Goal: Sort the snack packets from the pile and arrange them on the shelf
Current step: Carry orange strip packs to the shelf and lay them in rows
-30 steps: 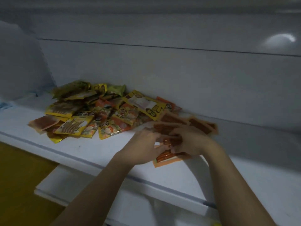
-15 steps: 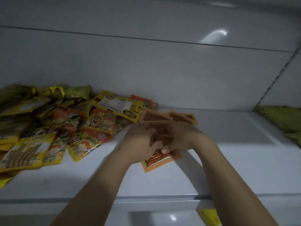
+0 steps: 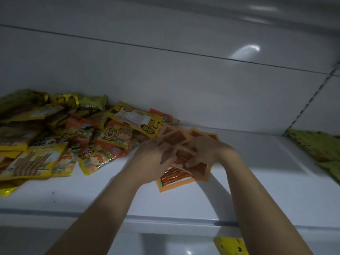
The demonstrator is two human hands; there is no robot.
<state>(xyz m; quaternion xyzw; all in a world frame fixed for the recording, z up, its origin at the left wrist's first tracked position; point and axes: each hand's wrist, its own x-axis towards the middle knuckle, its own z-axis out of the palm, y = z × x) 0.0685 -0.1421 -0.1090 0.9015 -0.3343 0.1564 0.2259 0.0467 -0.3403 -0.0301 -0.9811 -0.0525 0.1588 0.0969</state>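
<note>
Two hands were seen over a white shelf [image 3: 257,192], both set on a small stack of orange packets [image 3: 176,179] lying near the shelf's middle; at least four of these packets could be counted, overlapped and fanned, though the blur kept the number uncertain. The left hand [image 3: 152,161] was laid on the stack's left side with its fingers [image 3: 165,155] curled onto the packets, and the right hand [image 3: 207,151] was pressed on the stack's right side, its fingers [image 3: 191,162] bent down and pinched on a packet edge — neither hand was spread open. To the left a pile of snack packets [image 3: 60,137] — yellow, orange and green, well over a dozen — was heaped against the back wall. One green cloth [image 3: 318,144] was seen at the right edge.
</note>
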